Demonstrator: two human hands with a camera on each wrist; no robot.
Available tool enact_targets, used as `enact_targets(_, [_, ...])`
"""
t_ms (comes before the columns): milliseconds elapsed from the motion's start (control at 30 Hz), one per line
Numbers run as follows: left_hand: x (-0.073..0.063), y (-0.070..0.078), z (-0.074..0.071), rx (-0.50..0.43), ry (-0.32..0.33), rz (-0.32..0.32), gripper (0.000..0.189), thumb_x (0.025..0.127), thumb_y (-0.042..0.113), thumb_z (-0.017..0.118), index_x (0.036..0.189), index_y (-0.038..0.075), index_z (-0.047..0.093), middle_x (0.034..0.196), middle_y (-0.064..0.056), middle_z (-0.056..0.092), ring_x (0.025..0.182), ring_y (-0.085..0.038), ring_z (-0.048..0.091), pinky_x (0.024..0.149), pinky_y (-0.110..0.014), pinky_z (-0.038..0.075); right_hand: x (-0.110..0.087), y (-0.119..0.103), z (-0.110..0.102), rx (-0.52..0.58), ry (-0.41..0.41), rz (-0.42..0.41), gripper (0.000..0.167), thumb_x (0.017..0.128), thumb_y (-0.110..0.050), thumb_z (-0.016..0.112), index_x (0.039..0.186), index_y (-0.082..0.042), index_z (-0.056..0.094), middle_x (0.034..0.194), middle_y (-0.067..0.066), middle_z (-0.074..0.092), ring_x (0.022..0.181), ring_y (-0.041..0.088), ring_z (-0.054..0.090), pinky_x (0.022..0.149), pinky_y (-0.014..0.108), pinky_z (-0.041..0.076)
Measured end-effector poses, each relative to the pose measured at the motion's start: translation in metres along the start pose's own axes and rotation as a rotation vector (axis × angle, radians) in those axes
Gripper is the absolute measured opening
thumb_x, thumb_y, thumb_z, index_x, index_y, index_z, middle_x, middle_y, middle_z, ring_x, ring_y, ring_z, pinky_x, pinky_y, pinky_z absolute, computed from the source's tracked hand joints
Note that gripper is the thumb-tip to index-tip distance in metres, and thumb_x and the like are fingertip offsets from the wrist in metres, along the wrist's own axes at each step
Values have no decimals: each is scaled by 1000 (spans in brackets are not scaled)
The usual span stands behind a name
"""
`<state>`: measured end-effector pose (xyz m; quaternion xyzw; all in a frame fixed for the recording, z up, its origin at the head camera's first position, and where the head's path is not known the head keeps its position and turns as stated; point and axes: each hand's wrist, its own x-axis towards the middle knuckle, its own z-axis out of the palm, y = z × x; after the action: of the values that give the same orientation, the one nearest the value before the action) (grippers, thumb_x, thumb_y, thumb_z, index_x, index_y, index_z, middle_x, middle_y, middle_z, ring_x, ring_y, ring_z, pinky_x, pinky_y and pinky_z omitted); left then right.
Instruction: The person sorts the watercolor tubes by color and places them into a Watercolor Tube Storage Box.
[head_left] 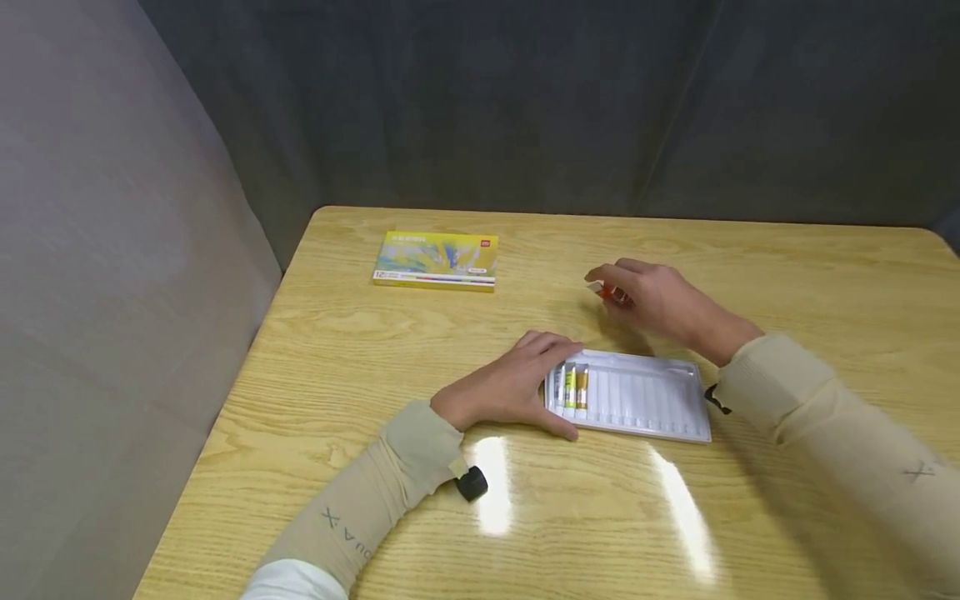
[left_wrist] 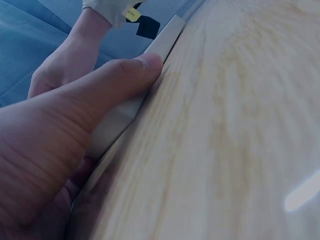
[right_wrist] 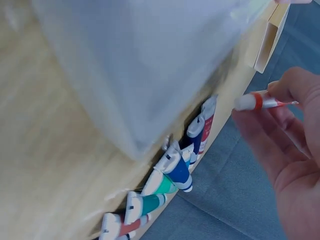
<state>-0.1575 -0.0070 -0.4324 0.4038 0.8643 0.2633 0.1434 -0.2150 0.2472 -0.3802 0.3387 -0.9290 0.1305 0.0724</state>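
Observation:
My left hand [head_left: 513, 387] grips the left end of a white plastic tray [head_left: 648, 392], thumb along the front edge and fingers at the back. In the left wrist view the thumb presses the tray's side wall [left_wrist: 167, 37]. Three paint tubes [head_left: 572, 387], dark, yellow-green and ochre, stand in the leftmost slots; the slots to their right hold none. Beyond the tray, my right hand [head_left: 660, 304] pinches a paint tube with an orange-red band [right_wrist: 258, 101] and a white cap, held above the table.
Several loose paint tubes [right_wrist: 162, 182] in blues, greens and reds lie on the table in the right wrist view; the head view does not show them. A yellow paint box [head_left: 435, 262] lies flat toward the back left. Dark curtain [head_left: 480, 108] hangs behind the wooden table [head_left: 337, 358].

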Motion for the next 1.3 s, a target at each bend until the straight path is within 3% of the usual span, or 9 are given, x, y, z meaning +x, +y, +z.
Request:
enact_targets(200, [-1,0,2,-10,5,-1,116,73,67,84,163,18,31,162,3,37,149,-14,32,125,-33,35,-15,-4,1,85,30,73,32,91,-7,76,122,-10,69,103,5,74,87,19,73,75,40,61])
enact_targets(433, [-3,-1,2,-20,10,-14,116,73,67,85,163,19,31,163,3,37,150,-14,31,126,-33,35,-29,-11,-6,194,39,204,29,89,-10,79,117,-10,70,99,4,76,84,16,73,76,40,62])
enact_targets(700, [-3,2,0,-33,2,-28,115,73,67,85,164,20,31,163,4,36,150,-13,31,126,-33,34,-42,-27,-11,316,-38,390,31,91,-22,81,118,-12,68,101,8,75,88,21,76,72,21,54])
enact_targets(900, [-3,2,1,-42,11,-22,114,73,66,85,163,21,31,162,4,37,148,-12,32,124,-33,37,-48,-46,-11,424,-52,510,32,90,-24,82,116,-12,67,103,10,73,93,23,75,71,17,52])
enact_targets(1067, [-3,3,1,-50,13,-18,114,74,65,85,163,20,31,161,4,38,146,-12,33,123,-33,38,-53,-58,-6,496,-83,542,31,91,-20,79,116,-8,66,104,10,71,96,24,73,76,14,54])
enact_targets(1300, [-2,3,1,-43,12,-9,114,74,66,85,163,20,31,162,4,38,148,-14,32,124,-34,38,-59,-69,3,578,-90,527,28,91,-13,78,114,-4,65,103,14,69,96,25,74,72,20,60])
